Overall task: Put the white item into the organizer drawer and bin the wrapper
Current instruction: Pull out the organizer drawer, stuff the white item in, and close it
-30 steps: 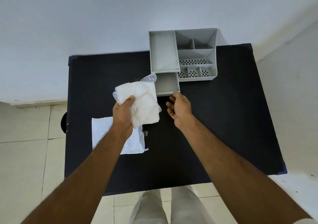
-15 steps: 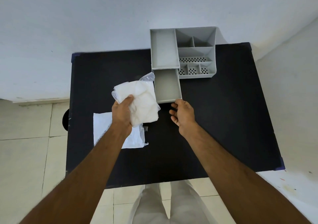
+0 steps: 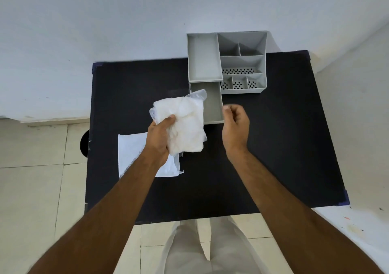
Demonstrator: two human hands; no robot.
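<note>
Head view: I see drawer [image 3: 211, 103] now pulled fully out, right hand [image 3: 235, 126] off its front, lifted, loosely curled, empty. Left hand [image 3: 161, 138] clamps white item [image 3: 185, 126], part-wrapped in clear wrapper [image 3: 197, 95], just left of drawer. Drop-in looks next.

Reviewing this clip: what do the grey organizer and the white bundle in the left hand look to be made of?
The organizer looks like matte moulded plastic: uniform grey, thin straight walls, perforated floors in the small front compartments. The bundle in the left hand looks like soft, crumpled white fabric or tissue, I cannot tell which, inside a clear glossy plastic wrapper that sticks out at the top.
</note>
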